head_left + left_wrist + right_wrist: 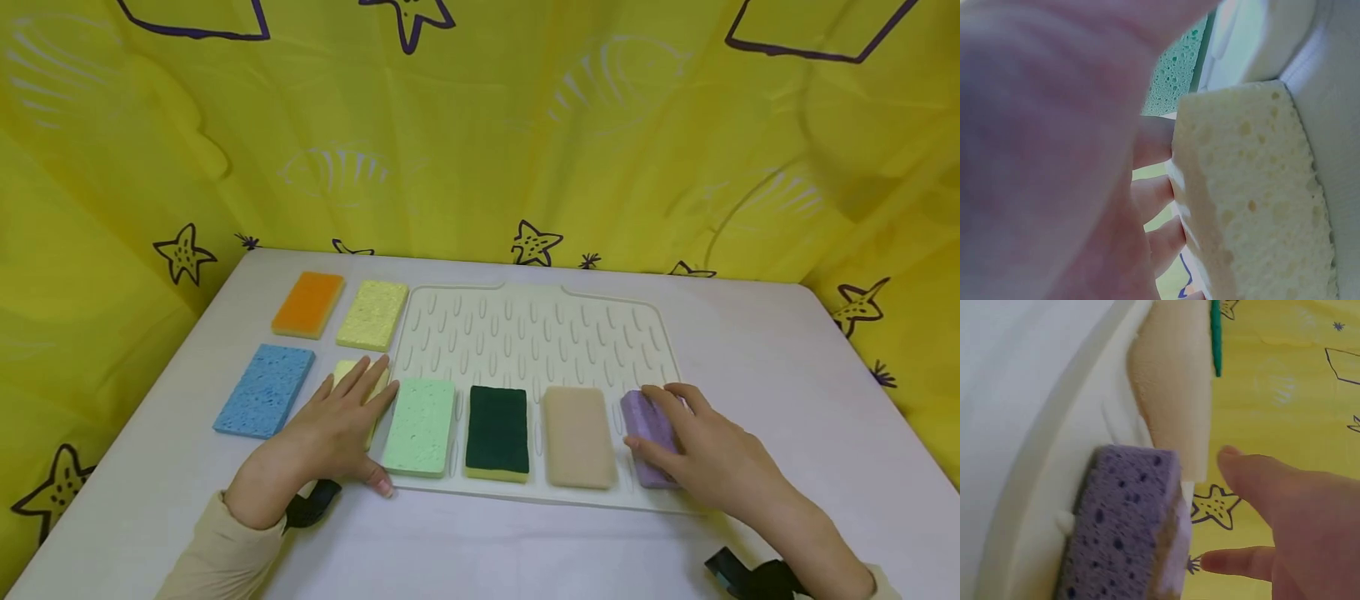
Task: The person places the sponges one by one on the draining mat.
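Note:
My left hand (330,429) spreads over a pale yellow sponge (1254,194) at the left edge of an off-white ribbed mat (536,333), covering most of it in the head view. Its fingers (1157,197) lie along the sponge's upper face, the thumb apart near the front. At the mat's right end my right hand (712,450) arches over a purple sponge (648,421). In the right wrist view, thumb and one finger show a gap from the purple sponge (1122,525). Between the hands, a mint green sponge (420,429), a dark green-topped sponge (497,429) and a beige sponge (579,437) form a row.
Left of the mat lie an orange sponge (307,304), a yellow sponge (372,315) and a blue sponge (265,392). All rest on a white table (780,367). A yellow patterned curtain (480,150) encloses the table's back and sides.

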`<action>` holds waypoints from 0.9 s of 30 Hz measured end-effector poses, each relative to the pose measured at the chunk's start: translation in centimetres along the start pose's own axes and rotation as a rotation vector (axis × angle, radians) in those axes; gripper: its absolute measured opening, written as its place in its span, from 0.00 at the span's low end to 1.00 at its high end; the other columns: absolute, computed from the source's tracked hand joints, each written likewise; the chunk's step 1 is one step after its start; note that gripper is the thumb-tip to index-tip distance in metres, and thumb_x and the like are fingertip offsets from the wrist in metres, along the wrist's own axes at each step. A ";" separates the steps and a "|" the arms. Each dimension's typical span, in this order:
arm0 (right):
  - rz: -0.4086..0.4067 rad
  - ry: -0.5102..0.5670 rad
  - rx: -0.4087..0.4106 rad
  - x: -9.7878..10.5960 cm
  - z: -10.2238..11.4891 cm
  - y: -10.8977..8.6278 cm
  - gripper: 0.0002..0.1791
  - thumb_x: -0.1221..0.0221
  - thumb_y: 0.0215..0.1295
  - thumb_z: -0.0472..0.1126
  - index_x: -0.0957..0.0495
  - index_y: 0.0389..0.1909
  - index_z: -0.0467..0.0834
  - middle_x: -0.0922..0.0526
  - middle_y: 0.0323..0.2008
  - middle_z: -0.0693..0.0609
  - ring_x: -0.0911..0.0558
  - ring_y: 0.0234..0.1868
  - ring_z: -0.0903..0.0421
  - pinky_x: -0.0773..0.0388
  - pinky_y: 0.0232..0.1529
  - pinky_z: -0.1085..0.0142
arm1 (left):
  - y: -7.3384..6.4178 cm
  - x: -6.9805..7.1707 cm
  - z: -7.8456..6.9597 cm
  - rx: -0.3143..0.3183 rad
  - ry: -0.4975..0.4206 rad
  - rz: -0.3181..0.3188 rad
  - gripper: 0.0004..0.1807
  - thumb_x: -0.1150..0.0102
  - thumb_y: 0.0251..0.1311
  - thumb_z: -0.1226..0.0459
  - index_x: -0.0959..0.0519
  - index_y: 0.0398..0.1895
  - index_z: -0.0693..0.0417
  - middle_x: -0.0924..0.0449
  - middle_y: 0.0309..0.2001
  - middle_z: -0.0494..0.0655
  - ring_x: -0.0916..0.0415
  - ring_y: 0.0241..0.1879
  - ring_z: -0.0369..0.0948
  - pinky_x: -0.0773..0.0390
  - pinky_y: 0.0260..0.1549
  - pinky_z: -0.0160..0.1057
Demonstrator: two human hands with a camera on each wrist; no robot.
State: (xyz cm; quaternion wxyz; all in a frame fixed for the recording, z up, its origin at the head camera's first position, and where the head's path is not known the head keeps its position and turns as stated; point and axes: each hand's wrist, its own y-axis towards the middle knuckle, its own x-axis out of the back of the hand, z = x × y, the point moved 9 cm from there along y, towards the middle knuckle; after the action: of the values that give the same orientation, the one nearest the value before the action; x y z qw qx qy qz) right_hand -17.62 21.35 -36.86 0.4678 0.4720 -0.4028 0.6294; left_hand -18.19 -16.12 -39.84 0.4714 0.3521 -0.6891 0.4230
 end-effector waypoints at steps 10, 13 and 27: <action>-0.045 0.092 -0.049 1.9 -2.8 1.4 0.34 0.51 0.73 0.61 0.34 0.68 0.40 0.34 0.66 0.34 0.18 0.48 0.35 0.23 0.34 0.39 | 0.0 0.0 0.1 0.007 0.010 0.003 0.73 0.26 0.22 0.31 0.42 0.76 0.58 0.61 0.80 0.58 0.62 0.79 0.60 0.54 0.71 0.70; -0.111 0.128 -0.021 2.6 -3.6 1.8 0.29 0.48 0.74 0.56 0.30 0.65 0.38 0.32 0.64 0.35 0.18 0.46 0.40 0.22 0.32 0.45 | 0.1 0.0 0.0 0.004 0.010 0.002 0.73 0.26 0.23 0.31 0.42 0.76 0.58 0.60 0.80 0.58 0.62 0.79 0.60 0.54 0.71 0.70; -0.040 0.135 0.210 1.2 -5.7 5.5 0.24 0.47 0.72 0.35 0.32 0.64 0.28 0.35 0.67 0.28 0.34 0.66 0.27 0.36 0.61 0.32 | 0.2 0.2 0.8 -0.029 -0.082 0.012 0.70 0.24 0.28 0.33 0.43 0.77 0.52 0.61 0.81 0.55 0.63 0.78 0.61 0.53 0.69 0.71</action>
State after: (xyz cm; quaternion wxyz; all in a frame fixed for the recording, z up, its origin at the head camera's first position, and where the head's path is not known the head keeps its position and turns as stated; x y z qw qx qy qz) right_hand -24.32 25.66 -37.37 0.4543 0.4828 -0.2926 0.6891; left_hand -18.66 -16.76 -39.85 0.4454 0.3582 -0.7160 0.4009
